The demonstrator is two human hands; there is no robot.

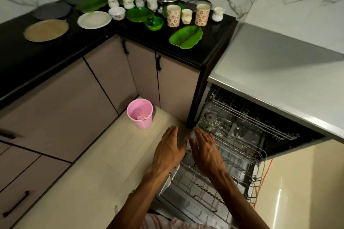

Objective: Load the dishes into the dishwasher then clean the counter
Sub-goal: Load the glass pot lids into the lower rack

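Note:
The dishwasher stands open at the lower right, its lower wire rack (242,171) pulled out and its upper rack (247,117) partly inside. My left hand (168,151) and my right hand (205,151) hover side by side over the rack's left front corner, fingers spread, holding nothing. On the black counter (186,50) above lie a green leaf-shaped plate (186,37), a green bowl (154,23), a white plate (94,19), a tan round plate (46,30), flowered tumblers (173,15) and several white cups (128,2).
A pink bucket (140,113) stands on the floor left of the dishwasher, close to my left hand. Beige cabinet doors with black handles (104,83) line the corner. A grey steel worktop (279,65) covers the dishwasher. Dark round pans (52,10) sit at the counter's far left.

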